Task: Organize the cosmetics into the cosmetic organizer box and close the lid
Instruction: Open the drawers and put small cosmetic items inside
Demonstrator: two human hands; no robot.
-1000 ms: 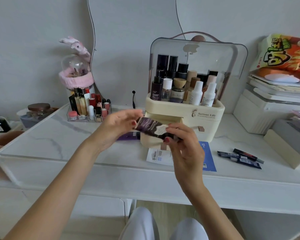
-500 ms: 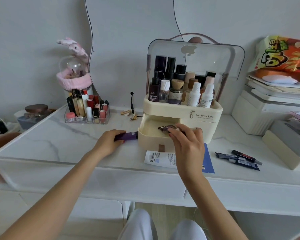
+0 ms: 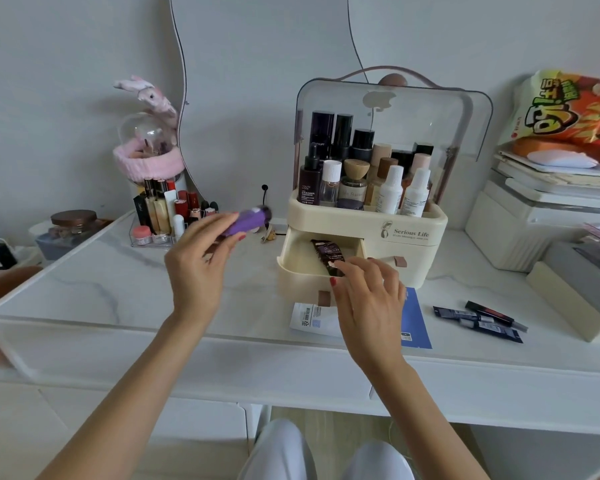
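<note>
The cream cosmetic organizer box [image 3: 413,233] stands on the white table, its clear lid [image 3: 430,109] raised and several bottles upright in the top tray. Its left drawer [image 3: 295,268] is pulled out. A dark brown sachet [image 3: 326,254] lies in that drawer, and the fingertips of my right hand [image 3: 368,299] rest on its near end. My left hand [image 3: 201,258] holds a purple tube [image 3: 246,221] lifted above the table, left of the box. Three dark tubes [image 3: 482,320] lie on the table to the right.
A white-and-blue packet [image 3: 312,317] lies flat in front of the drawer, partly under my right hand. A clear lipstick rack [image 3: 167,216] and a glass dome with a pink band stand at back left. Stacked white boxes and a snack bag [image 3: 568,112] fill the right side.
My right hand has laid the brown sachet into the open drawer. My left hand has picked the purple tube up off the table and raised it.
</note>
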